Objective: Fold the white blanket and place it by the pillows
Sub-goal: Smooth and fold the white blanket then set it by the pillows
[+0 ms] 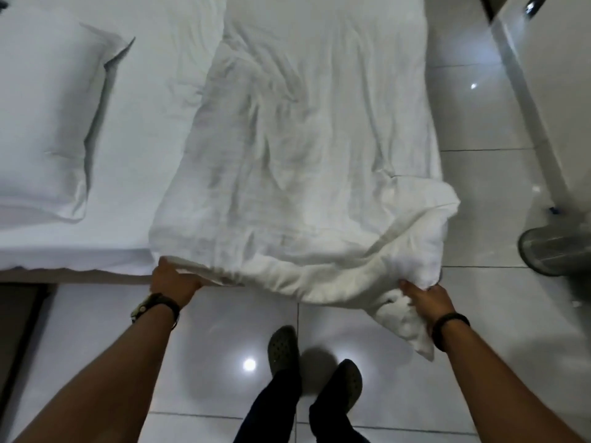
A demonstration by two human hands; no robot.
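A wrinkled white blanket (300, 155) lies lengthwise over the right part of the bed (144, 161), its near end hanging past the bed's front edge. My left hand (174, 281) grips the blanket's near left corner at the mattress edge. My right hand (427, 302) holds the bunched near right corner, which droops off the bed over the floor. A white pillow (44, 123) rests at the left end of the bed, apart from the blanket.
Glossy white floor tiles (479, 199) surround the bed. My two feet in dark shoes (284, 350) stand just before the bed. A metal bin (556, 251) stands on the floor at right, beside a white wall or cabinet (556, 91).
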